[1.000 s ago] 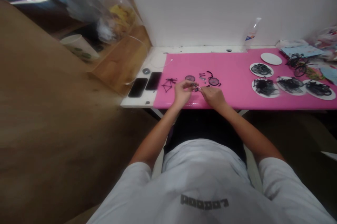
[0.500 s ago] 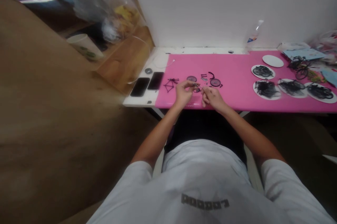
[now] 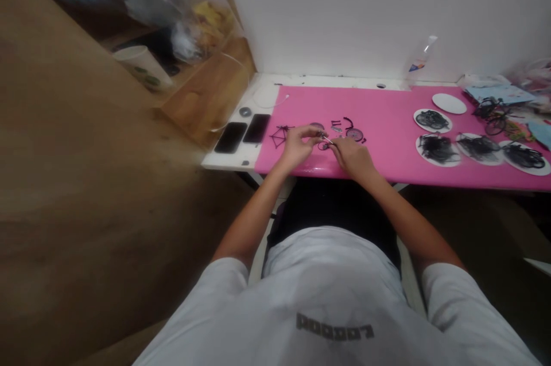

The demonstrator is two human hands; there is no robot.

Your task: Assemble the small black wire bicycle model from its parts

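Observation:
Over the front of the pink mat, both my hands meet at a small part. My left hand pinches a tiny dark part, too small to name. Closed round a thin metal rod, my right hand points its tip at that part; the rod's other end is hidden in the fingers. A miniature bicycle frame lies left of my left hand. Beyond the hands lie one toy wheel, partly covered, another wheel and a curved black piece. A small round black part sits between the hands.
Two phones and a round grey object lie on the white table at left. Several white plates with black bicycle parts stand at right, near an assembled toy bicycle. A clear bottle is at the back.
My right hand has turned and its fingers have closed round the thin rod, which now reaches the part in my left hand. The whole view has shifted slightly.

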